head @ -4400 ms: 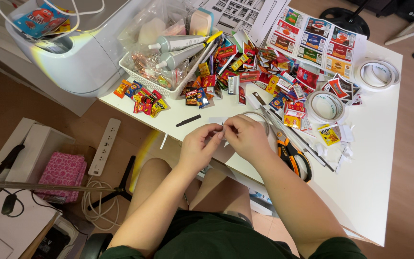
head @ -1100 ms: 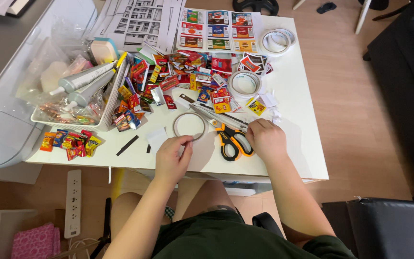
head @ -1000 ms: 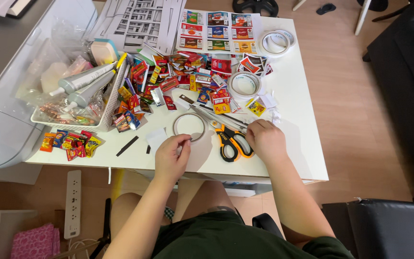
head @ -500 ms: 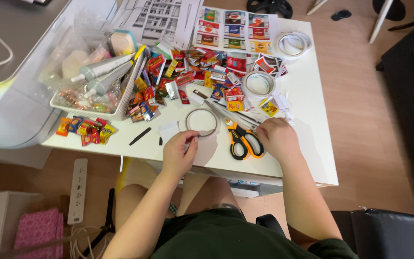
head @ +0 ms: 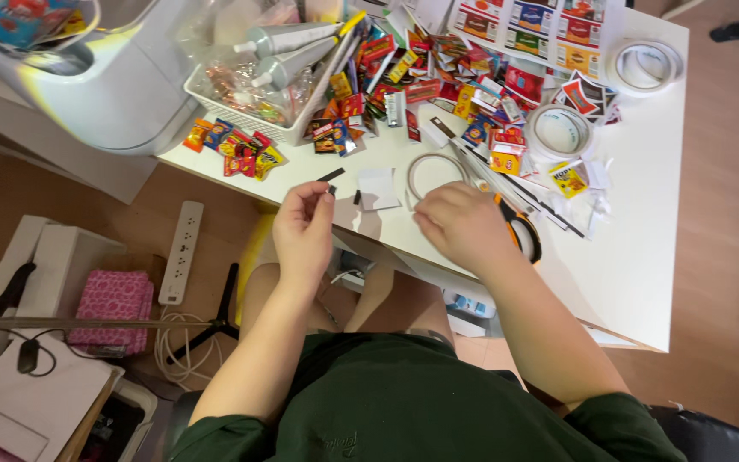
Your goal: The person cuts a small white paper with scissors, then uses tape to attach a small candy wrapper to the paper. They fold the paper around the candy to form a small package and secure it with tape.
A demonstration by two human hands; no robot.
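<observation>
Left hand (head: pixel 303 229) lifted just off the white table (head: pixel 643 239) edge, fingertips pinched on a tiny dark strip (head: pixel 329 193) (likely featherlight, flimsy, best held by its end); right hand (head: pixel 464 228) curled beside the tape ring (head: pixel 434 171), grip hidden.

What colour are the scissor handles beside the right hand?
Orange and black scissor handles, partly hidden by the right hand; head view.

white table (head: pixel 635 257) | paper packets (head: pixel 438 77) | tape rolls (head: pixel 561 130) | scissors (head: pixel 519 235) | basket (head: pixel 241 115)

Dark green short-sleeved shirt, sleeves ending above the elbows; bare forearms, left hand (head: pixel 304 229) and right hand (head: pixel 464 227) ungloved.
</observation>
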